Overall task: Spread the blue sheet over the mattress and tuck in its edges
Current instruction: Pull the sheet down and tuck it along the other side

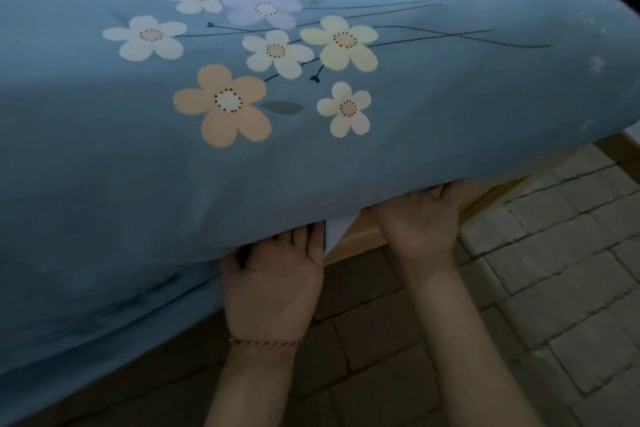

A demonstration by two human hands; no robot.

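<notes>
Blue sheet (pixel 242 156), printed with flowers, draped over the mattress and hanging down its side. Both hands reach under the sheet's lower edge, backs up. Left hand (pixel 273 284), a red string at its wrist, lies beside a white patch (pixel 337 230) showing below the sheet; its fingers (pixel 301 236) run out of sight under the cloth. Right hand (pixel 420 218) lies further along the edge, over the wooden bed frame (pixel 360 236); its fingers (pixel 446 192) are likewise covered at the tips. Whether either hand grips the sheet cannot be told. Tiled floor (pixel 554 253) below the frame.
</notes>
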